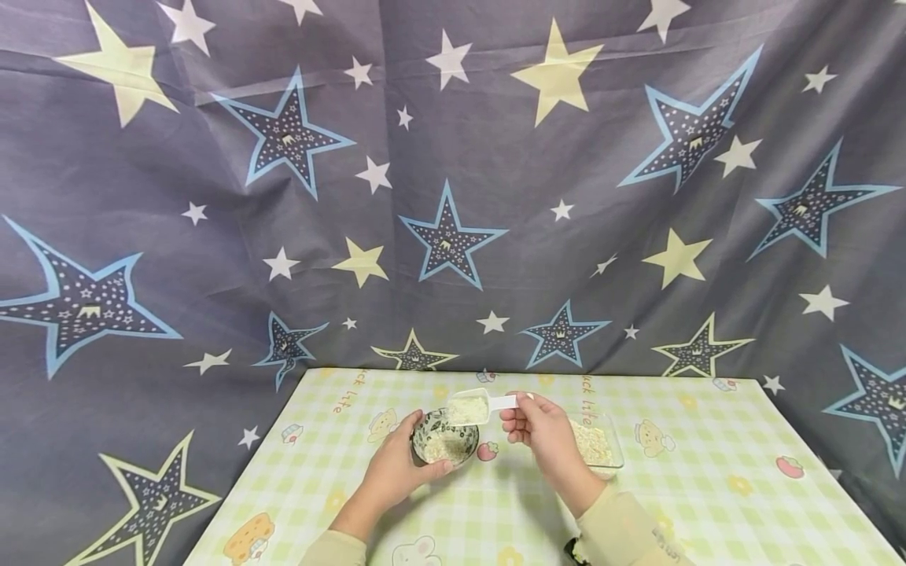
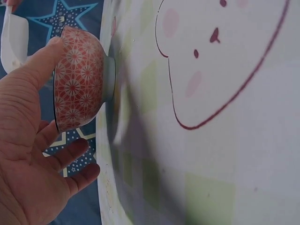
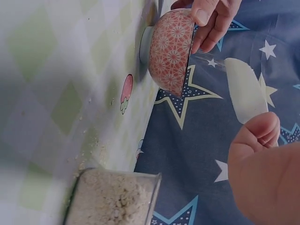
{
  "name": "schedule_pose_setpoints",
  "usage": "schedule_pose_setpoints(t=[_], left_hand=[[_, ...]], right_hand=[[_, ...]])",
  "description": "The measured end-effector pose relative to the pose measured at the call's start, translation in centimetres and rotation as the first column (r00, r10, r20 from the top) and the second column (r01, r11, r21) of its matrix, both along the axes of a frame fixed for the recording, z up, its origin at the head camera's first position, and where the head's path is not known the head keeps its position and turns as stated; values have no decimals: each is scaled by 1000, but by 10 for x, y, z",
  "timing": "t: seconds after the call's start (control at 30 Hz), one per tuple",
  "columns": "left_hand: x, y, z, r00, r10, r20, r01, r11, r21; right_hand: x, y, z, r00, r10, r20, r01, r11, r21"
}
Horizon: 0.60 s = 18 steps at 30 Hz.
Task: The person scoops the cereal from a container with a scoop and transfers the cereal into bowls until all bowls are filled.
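Note:
My left hand (image 1: pixel 396 465) grips a small bowl (image 1: pixel 428 428) by its side, the thumb at the near rim. Pale flakes like oats (image 1: pixel 444 448) lie inside it. Red flower patterning covers the bowl's outside (image 2: pixel 79 82) in both wrist views, and its foot is at the tablecloth. Between thumb and fingers, my right hand (image 1: pixel 550 442) pinches the handle of a white scoop (image 1: pixel 502 402). Flakes fill the scoop, which is held just above the bowl's far right rim. In the right wrist view, a faint streak lies between the scoop (image 3: pixel 247 91) and the bowl.
A clear glass container (image 1: pixel 618 454) of flakes stands beneath and right of my right forearm. Crumbs (image 3: pixel 96 147) are scattered on the checked tablecloth (image 1: pixel 708 511) near it. Part of a dark object (image 1: pixel 576 552) shows by the right sleeve. A star-patterned curtain (image 1: pixel 481 157) hangs behind the table.

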<state>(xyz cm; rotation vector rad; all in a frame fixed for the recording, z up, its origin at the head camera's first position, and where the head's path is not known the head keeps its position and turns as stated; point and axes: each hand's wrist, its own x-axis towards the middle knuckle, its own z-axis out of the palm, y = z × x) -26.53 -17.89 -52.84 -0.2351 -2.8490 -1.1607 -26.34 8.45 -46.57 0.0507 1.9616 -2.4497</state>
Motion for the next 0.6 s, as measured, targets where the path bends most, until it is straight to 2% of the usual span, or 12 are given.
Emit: schedule_pose_setpoints(t=[0.2, 0.6], left_hand=[[1, 2, 2, 1000, -5, -11, 5, 1000, -7], [-1, 1, -1, 1000, 9, -8, -9, 1000, -6]], right_hand=[[3, -4, 0, 998, -3, -70, 9, 996, 92], [7, -10, 7, 986, -4, -164, 31, 986, 162]])
